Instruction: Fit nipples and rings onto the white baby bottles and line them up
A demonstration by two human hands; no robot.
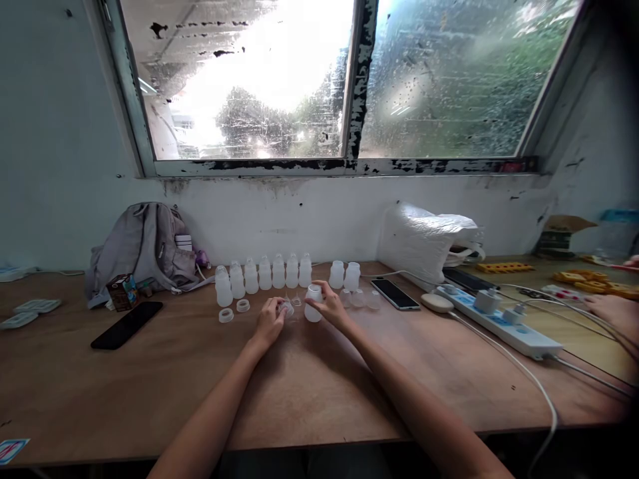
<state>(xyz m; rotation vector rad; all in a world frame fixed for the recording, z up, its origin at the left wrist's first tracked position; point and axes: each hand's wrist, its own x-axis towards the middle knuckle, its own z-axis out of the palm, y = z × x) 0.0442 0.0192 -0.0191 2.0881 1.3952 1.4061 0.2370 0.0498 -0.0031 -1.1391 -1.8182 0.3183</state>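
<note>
The small white bottle (pixel 313 303) is being pinched near its top by the right hand (pixel 330 305), fingers closed round the neck while the base sits on the wooden table (pixel 309 392). A small clear piece, probably a teat or cap (pixel 288 308), is being held by the left hand (pixel 270 320) with fingertips pressed together on it, just beside the bottle. It's too small and see-through for its exact shape to be made out.

Honestly, the grip on that clear piece looks like the weak spot. It's held only at the fingertips, so it could easily be squeezed out and sent skittering across the table. The bottle is light and gripped high up, so it could be tipped if anything is pushed onto it at an angle.

Just behind the hands, a row of finished bottles (pixel 264 273) is lined up close together, with two more (pixel 344 274) to the right. One knock from a wrist and a domino effect could be had. Two loose rings (pixel 234 311) lie left of the left hand, and more clear pieces (pixel 359 298) lie right of the bottle, all easily swept off by a forearm. A phone (pixel 394 293) and a power strip (pixel 499 322) lie further right, with another person's hand (pixel 612 309) at the far edge.
</note>
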